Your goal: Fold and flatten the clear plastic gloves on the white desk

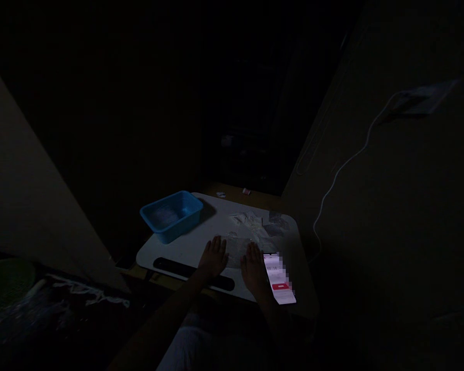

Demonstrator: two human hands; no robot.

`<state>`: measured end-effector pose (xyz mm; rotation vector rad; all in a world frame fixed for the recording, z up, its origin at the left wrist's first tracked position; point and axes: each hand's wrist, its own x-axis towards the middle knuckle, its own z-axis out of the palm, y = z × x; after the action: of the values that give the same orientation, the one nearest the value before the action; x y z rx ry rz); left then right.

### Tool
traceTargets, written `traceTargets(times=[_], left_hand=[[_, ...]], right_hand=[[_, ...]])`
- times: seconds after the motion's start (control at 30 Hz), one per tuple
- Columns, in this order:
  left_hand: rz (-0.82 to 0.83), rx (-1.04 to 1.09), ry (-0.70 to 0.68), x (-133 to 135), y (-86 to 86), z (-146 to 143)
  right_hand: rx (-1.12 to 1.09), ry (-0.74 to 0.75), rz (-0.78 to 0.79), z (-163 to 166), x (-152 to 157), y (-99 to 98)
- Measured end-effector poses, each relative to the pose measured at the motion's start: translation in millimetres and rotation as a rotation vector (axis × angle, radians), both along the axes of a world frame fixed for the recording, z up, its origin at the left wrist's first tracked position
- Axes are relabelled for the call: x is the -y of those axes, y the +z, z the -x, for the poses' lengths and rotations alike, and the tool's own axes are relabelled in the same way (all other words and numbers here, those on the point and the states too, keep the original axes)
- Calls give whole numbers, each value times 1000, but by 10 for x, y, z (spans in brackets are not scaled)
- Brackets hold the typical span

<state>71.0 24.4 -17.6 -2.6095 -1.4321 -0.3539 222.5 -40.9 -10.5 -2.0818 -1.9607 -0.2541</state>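
Observation:
The scene is very dark. My left hand lies flat on a small white lap table, fingers stretched forward and open. My right hand lies flat beside it, fingers open too. Between and just beyond both hands is a clear plastic sheet or bag; the fingertips touch its edges. A lit phone rests right of my right hand. A blue plastic tub stands at the table's far left corner.
More crumpled clear plastic pieces lie at the table's far right. A dark strip runs along the near edge. A white cable hangs down the right wall. Slanted boards flank both sides.

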Motion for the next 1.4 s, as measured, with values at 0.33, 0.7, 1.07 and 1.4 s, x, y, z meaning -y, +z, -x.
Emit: traceTargets(times=[0.33,0.7,1.07,1.4], left_hand=[[22,-6,-19,-4,9,15],[6,10,2,24,28,-6],[-56,1,47,25,-8,-2],[-32,16,59,-2,-45,-3]], right_hand=[[48,239,118,189,-257,106],[6,11,103,56,-252,9],[-23,-7,95,55,-229,12],[-33,-23,102,68,-243,14]])
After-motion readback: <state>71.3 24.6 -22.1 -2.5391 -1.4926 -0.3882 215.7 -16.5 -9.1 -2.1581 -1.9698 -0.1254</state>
